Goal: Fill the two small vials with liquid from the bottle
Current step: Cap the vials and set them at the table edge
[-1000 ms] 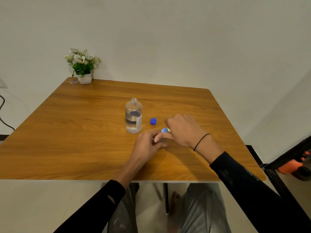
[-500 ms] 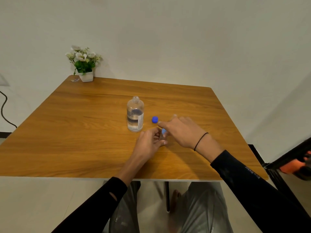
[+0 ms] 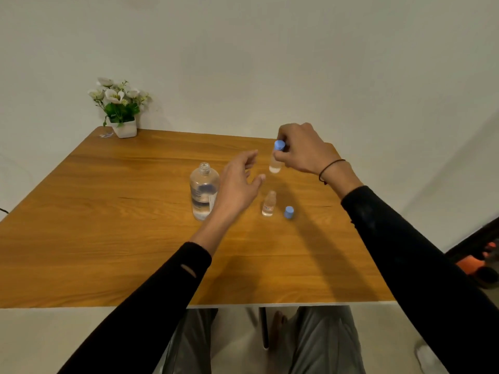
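A clear uncapped bottle [image 3: 204, 191] with liquid stands in the middle of the wooden table [image 3: 108, 211]. My right hand [image 3: 302, 151] holds a small capped vial [image 3: 276, 159] with a blue cap up in the air, gripping it near the top. My left hand [image 3: 239, 184] hovers with fingers spread beside the bottle, just left of the raised vial, holding nothing. A second small vial [image 3: 268, 205] stands uncapped on the table, with its loose blue cap [image 3: 289, 212] right of it.
A small white pot of white flowers [image 3: 118, 109] stands at the table's far left corner. A black and orange object [image 3: 483, 263] sits on the floor to the right. My knees show below the table's near edge.
My right hand has lifted the blue-capped vial off the table. My left hand has let go and opened, rising beside the bottle. The other vial and a loose cap are now uncovered.
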`<state>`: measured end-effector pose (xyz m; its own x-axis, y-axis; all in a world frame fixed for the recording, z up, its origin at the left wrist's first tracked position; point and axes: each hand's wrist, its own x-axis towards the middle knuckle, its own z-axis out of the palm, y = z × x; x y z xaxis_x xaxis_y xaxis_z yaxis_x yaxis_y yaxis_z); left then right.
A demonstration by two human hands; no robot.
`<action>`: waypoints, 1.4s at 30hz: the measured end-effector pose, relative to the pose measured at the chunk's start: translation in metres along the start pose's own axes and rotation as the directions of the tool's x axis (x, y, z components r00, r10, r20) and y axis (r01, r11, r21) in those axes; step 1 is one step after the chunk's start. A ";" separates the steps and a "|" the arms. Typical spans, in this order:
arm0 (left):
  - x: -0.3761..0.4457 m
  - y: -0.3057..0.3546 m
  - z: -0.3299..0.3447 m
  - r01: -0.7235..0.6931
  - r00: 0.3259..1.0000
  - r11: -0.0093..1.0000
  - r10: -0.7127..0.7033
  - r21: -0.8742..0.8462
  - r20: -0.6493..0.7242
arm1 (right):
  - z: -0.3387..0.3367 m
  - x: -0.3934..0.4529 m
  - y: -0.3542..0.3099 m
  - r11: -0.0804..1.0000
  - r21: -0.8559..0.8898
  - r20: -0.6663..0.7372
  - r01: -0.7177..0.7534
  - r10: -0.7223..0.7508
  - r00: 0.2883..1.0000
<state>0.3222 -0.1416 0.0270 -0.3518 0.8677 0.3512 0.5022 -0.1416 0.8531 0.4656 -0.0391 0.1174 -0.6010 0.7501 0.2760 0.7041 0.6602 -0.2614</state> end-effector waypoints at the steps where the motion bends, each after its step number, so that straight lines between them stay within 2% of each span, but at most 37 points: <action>1: 0.000 -0.003 0.003 0.015 1.000 0.999 -0.015 0.030 0.010 | 0.005 0.007 0.013 0.997 0.030 0.018 -0.068 0.068 0.998; 5: -0.015 -0.024 0.015 0.134 0.988 0.990 -0.137 0.052 0.071 | 0.053 0.016 0.059 0.978 0.007 0.111 -0.208 0.206 0.972; 8: -0.024 -0.038 0.021 0.202 0.961 0.977 -0.212 0.070 0.175 | 0.080 0.014 0.074 0.966 0.062 0.100 -0.252 0.245 0.964; 12: -0.029 -0.047 0.028 0.193 0.941 0.978 -0.206 0.075 0.267 | 0.087 0.015 0.082 0.962 0.086 0.093 -0.261 0.253 0.963; 17: -0.034 -0.048 0.035 0.132 0.957 0.990 -0.142 0.057 0.252 | 0.079 0.002 0.077 0.952 0.096 0.108 -0.292 0.282 0.954; 19: -0.036 -0.049 0.037 0.115 0.964 0.992 -0.122 0.043 0.238 | 0.072 -0.013 0.072 0.950 0.129 0.039 -0.285 0.282 0.959; 21: -0.037 -0.050 0.038 0.110 0.969 0.993 -0.116 0.039 0.220 | 0.069 -0.035 0.066 0.954 0.172 -0.058 -0.244 0.257 0.965; 23: -0.036 -0.052 0.039 0.109 0.972 0.994 -0.113 0.031 0.208 | 0.071 -0.062 0.059 0.967 0.159 -0.074 -0.200 0.213 0.974; 25: -0.036 -0.050 0.041 0.110 0.970 0.993 -0.115 0.035 0.212 | 0.078 -0.086 0.055 0.984 0.079 0.063 -0.161 0.156 0.986; 27: -0.035 -0.048 0.043 0.115 0.970 0.993 -0.121 0.041 0.212 | 0.089 -0.101 0.054 0.991 -0.023 0.254 -0.129 0.130 0.958; 28: -0.035 -0.048 0.044 0.119 0.969 0.992 -0.126 0.045 0.212 | 0.091 -0.105 0.054 0.990 -0.024 0.298 -0.136 0.137 0.945; 30: -0.036 -0.048 0.045 0.118 0.969 0.991 -0.127 0.055 0.210 | 0.088 -0.106 0.053 0.989 0.054 0.264 -0.141 0.122 0.957; 33: -0.035 -0.051 0.045 0.090 0.976 0.995 -0.098 0.049 0.195 | 0.069 -0.094 0.048 0.982 0.179 0.106 -0.066 0.047 0.993; 35: -0.035 -0.053 0.045 0.084 0.979 0.996 -0.090 0.042 0.184 | 0.056 -0.084 0.043 0.978 0.208 0.059 -0.012 0.000 0.998; 38: -0.035 -0.053 0.046 0.078 0.981 0.997 -0.079 0.017 0.175 | 0.047 -0.068 0.035 0.980 0.195 0.073 0.044 -0.060 0.996; 42: -0.034 -0.053 0.048 0.075 0.981 0.997 -0.076 0.011 0.181 | 0.052 -0.055 0.030 0.987 0.130 0.171 0.098 -0.120 0.978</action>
<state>0.3450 -0.1411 -0.0490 -0.2404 0.9478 0.2096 0.4828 -0.0706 0.8729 0.5004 -0.0589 0.0463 -0.7370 0.6606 0.1426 0.5863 0.7300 -0.3512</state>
